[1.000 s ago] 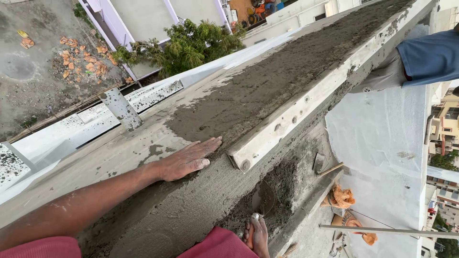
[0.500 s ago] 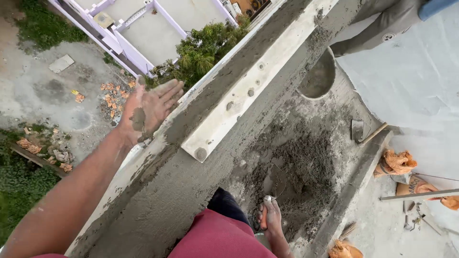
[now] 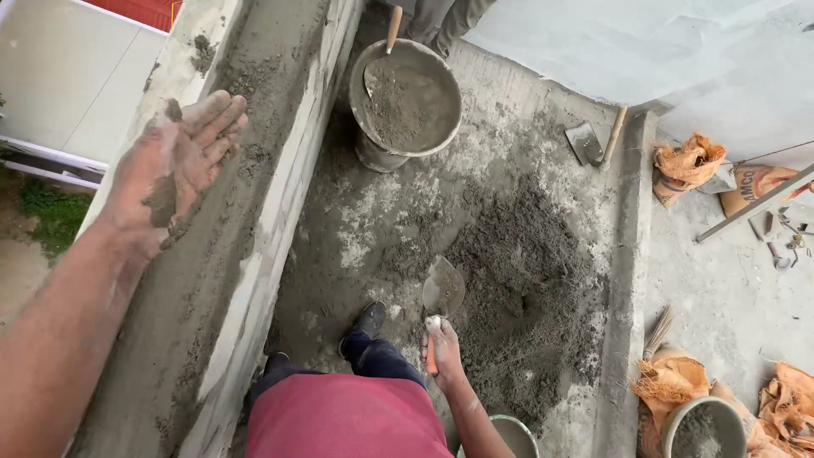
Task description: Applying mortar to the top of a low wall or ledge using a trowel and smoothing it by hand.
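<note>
Mortar work at a parapet wall, viewed from above.

The left hand (image 3: 182, 165) is held open above the mortar-covered wall top (image 3: 246, 102), fingers spread wide, with wet mortar smeared on the palm. A trowel (image 3: 442, 293) is gripped by its handle in the right hand (image 3: 443, 348), fingers closed round it, the blade resting at the edge of the mortar heap (image 3: 517, 288) on the floor. A mortar-filled pan (image 3: 407, 97) is seen beyond, near the wall.

Rooftop building site: wet mortar heap (image 3: 517, 288), mortar-filled pan (image 3: 407, 97), cement sacks (image 3: 691, 165), freshly plastered parapet (image 3: 254, 170).
</note>
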